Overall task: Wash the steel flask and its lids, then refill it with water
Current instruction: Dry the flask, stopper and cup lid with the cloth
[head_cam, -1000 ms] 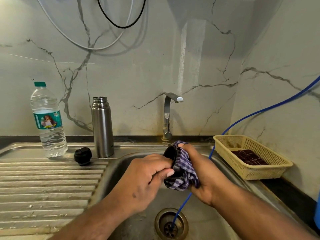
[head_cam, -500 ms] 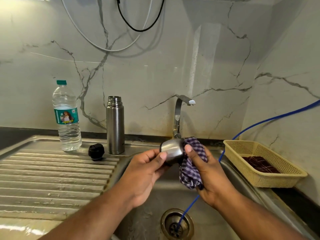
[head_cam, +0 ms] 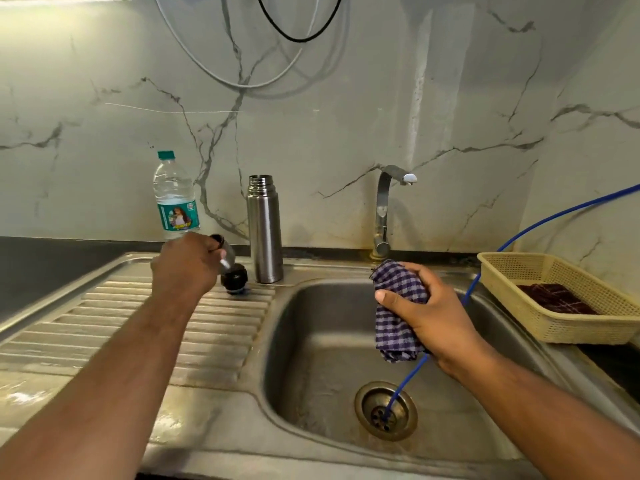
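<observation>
The steel flask [head_cam: 265,230] stands upright and uncapped on the sink's back ledge, left of the basin. My left hand [head_cam: 185,265] holds the steel cup lid [head_cam: 225,252] over the draining board, just above the black stopper lid [head_cam: 234,277], which rests beside the flask's base. My right hand [head_cam: 427,311] grips a blue-and-white checked cloth [head_cam: 394,323] above the basin, apart from the flask. A plastic water bottle [head_cam: 175,199] with a green cap stands behind my left hand.
The tap [head_cam: 386,209] rises behind the basin [head_cam: 311,358], with no water running. A blue tube [head_cam: 519,233] runs from the right into the drain [head_cam: 385,410]. A beige basket [head_cam: 554,323] with a dark cloth sits on the right. The ribbed draining board [head_cam: 104,334] is wet.
My left hand has carried the steel cup lid away from the cloth, left to the draining board by the black stopper. My right hand stays over the basin with the cloth.
</observation>
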A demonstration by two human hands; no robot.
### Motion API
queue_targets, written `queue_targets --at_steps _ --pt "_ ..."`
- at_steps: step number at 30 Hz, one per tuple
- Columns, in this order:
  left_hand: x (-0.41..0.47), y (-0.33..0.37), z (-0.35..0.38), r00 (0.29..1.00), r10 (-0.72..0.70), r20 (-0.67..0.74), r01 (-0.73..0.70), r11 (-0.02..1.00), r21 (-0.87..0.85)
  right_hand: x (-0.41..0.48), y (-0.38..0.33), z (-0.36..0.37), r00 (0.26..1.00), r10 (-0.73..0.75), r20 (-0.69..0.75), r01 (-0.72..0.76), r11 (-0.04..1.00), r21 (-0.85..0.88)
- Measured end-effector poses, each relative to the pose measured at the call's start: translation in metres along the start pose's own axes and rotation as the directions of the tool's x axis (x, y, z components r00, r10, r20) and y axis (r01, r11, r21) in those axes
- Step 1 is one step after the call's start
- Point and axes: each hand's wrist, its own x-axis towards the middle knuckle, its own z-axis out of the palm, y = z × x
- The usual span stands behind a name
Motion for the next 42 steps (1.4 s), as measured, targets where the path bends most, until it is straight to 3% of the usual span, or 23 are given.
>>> queue_targets --at_steps 4,7,22,27,33,36,39,42 --pt "0.019 -0.027 0.006 0.999 0.039 0.015 -0.042 0.944 0.329 -0.001 0.001 0.002 0.999 -0.020 0.039 0.022 0.998 -0.060" --pt "0.025 -0.043 0.015 0.999 0.040 -0.010 -0.032 0.908 0.417 0.001 0.004 0.002 0.999 -0.015 0.041 0.018 0.998 -0.065" --pt "0.028 -0.068 0.035 0.998 -0.006 0.067 -0.017 0.941 0.338 0.007 0.018 0.003 0.999 -0.009 0.045 0.012 0.997 -0.075" --pt "0.028 -0.071 0.038 0.998 -0.019 0.055 0.007 0.977 0.214 0.006 0.015 0.001 0.999 -0.024 0.047 0.027 0.997 -0.068" --pt "0.030 -0.060 0.048 0.991 0.137 -0.008 -0.134 0.982 0.136 0.004 0.010 0.002 0.997 -0.035 0.063 0.040 0.996 -0.084" --pt "0.033 -0.044 0.061 0.967 0.235 0.102 -0.253 0.932 0.259 0.002 0.008 0.003 0.996 -0.032 0.080 0.040 0.995 -0.096" --pt "0.037 -0.033 0.069 0.941 0.185 0.284 -0.293 0.866 0.404 0.001 0.008 0.004 0.996 -0.033 0.079 0.043 0.992 -0.120" --pt "0.040 -0.030 0.074 0.930 0.145 0.339 -0.286 0.865 0.413 0.001 0.008 0.004 0.996 -0.040 0.084 0.050 0.992 -0.119"
